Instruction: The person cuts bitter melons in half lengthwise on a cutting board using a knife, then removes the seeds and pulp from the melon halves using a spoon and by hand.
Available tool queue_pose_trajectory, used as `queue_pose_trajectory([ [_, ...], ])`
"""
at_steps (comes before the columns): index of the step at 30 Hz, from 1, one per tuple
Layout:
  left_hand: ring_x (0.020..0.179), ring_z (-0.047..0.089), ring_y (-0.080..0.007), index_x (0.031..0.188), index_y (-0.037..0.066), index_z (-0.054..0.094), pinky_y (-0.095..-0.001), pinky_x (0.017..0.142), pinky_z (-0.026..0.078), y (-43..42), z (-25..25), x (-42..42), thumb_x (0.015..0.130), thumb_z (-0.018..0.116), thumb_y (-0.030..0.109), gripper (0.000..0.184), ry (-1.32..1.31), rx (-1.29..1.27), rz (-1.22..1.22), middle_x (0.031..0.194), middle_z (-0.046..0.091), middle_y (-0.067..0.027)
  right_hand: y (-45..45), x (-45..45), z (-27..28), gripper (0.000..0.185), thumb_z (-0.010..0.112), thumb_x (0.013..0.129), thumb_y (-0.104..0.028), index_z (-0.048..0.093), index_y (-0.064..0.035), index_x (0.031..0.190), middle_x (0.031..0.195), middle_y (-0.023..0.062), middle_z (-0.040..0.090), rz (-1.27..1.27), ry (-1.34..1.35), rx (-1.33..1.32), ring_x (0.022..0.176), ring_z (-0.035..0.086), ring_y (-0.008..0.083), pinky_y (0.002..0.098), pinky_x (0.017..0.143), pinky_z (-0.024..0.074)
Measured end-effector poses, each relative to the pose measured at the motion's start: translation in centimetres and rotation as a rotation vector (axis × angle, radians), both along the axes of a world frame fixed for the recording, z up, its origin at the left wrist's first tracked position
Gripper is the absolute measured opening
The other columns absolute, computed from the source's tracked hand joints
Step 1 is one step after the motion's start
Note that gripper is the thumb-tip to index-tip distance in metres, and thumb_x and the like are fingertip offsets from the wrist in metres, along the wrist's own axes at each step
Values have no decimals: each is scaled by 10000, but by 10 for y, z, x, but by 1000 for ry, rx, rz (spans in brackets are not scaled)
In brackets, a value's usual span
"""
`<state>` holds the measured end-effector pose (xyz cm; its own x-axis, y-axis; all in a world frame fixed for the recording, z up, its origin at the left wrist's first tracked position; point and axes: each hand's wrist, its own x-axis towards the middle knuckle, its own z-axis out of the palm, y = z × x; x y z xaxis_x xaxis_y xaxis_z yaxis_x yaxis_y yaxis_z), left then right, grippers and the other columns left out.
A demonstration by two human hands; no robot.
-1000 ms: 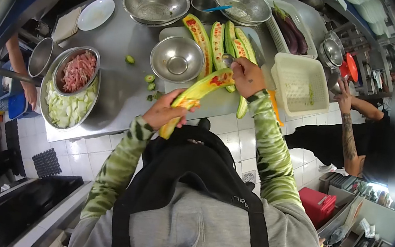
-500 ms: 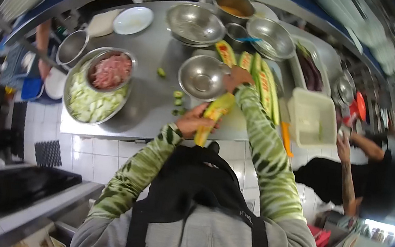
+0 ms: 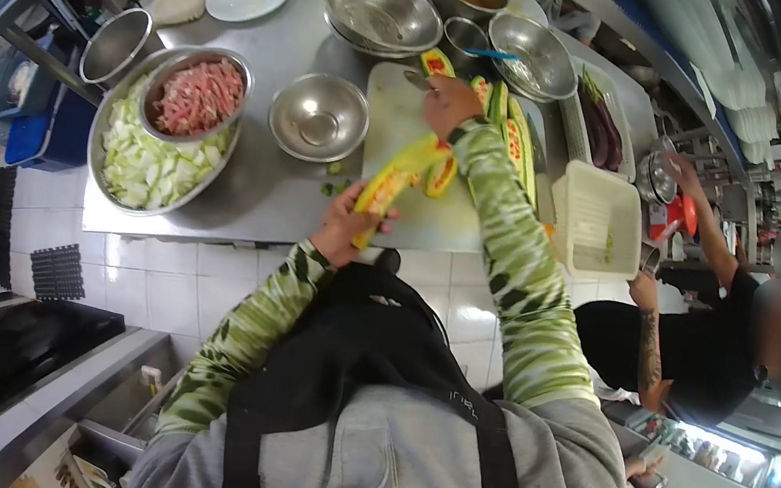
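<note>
My left hand (image 3: 345, 224) is wrapped round the lower end of a halved yellow-green cucumber-like vegetable (image 3: 396, 181) with red seeds. Over its far end, my right hand (image 3: 450, 106) is closed on a metal spoon (image 3: 417, 80), whose bowl points left. Beneath lies a pale cutting board (image 3: 391, 114), and a small seeded piece (image 3: 440, 177) rests near its front. An empty steel bowl (image 3: 318, 118) stands left of the board. More halved vegetables (image 3: 515, 152) lie to the right of my right hand.
Meat strips (image 3: 198, 97) sit in a bowl above chopped green vegetable (image 3: 157, 166). Steel bowls (image 3: 383, 9) line the back. On the right are a white basket (image 3: 597, 223) and eggplants (image 3: 599, 124) in a tray. A co-worker (image 3: 687, 336) in black stands at the right.
The small steel bowl has moved left, off the board. My right hand has gone from beside the bowl to above the board with the spoon. The view has shifted too.
</note>
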<state>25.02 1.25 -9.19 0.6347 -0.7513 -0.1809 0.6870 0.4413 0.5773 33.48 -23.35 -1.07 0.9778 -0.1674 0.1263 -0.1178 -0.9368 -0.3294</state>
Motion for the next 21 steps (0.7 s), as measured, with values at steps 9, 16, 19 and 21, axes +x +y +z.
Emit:
queue_pose_trajectory([
  [9, 842, 598, -140, 1441, 75, 383, -272, 625, 514, -18, 9, 26, 903, 509, 11, 556, -165, 171, -74, 1324, 544, -80, 9, -42, 11, 291, 564, 801, -87, 661, -84, 1075, 949, 183, 693, 11, 343, -275, 910, 667, 383, 470, 773, 536],
  [16, 780, 564, -108, 1453, 71, 371, -254, 543, 480, -29, 21, 31, 898, 492, 26, 569, -308, 284, -32, 1259, 569, -64, 55, -68, 43, 239, 589, 780, -85, 656, -35, 1005, 882, 210, 684, 117, 435, -193, 863, 674, 387, 479, 759, 537],
  [19, 828, 591, -120, 1474, 47, 353, -259, 601, 494, -32, 30, 34, 910, 497, 44, 582, -365, 248, 41, 1256, 580, -70, 48, -75, 59, 222, 583, 811, -117, 682, -46, 996, 902, 194, 696, 78, 385, -190, 884, 683, 374, 466, 770, 546],
  [21, 867, 607, -131, 1480, 30, 349, -263, 647, 501, -36, 42, 32, 927, 495, 57, 573, -415, 120, 155, 1271, 582, -75, 36, -69, 68, 198, 580, 821, -128, 692, -45, 962, 915, 193, 700, -11, 325, -177, 893, 684, 374, 468, 769, 548],
])
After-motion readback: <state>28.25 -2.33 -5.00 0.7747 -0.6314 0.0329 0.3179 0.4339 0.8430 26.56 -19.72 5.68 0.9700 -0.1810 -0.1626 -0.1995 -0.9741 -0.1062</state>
